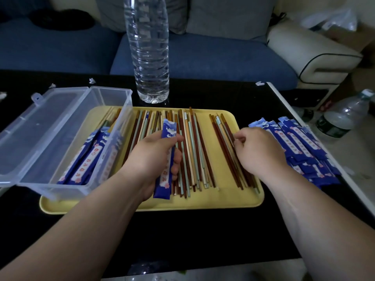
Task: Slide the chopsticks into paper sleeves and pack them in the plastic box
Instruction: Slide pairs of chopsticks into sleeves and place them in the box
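Note:
A yellow tray (227,197) holds several loose chopsticks (192,151) in brown, green and cream. My left hand (154,155) grips a blue paper sleeve (165,169) upright over the middle of the tray. My right hand (257,151) has its fingers curled onto the brown chopsticks (225,142) at the tray's right side. A clear plastic box (113,118) with its lid open stands on the tray's left end, and several sleeved chopsticks (89,159) lie in it. A pile of blue sleeves (302,142) lies right of the tray.
A tall clear water bottle (149,53) stands just behind the tray. The box lid (34,128) hangs out to the left. The black table's (182,236) right edge runs close to the sleeve pile. More bottles (341,120) stand on the floor at right. A blue sofa (203,55) lies behind.

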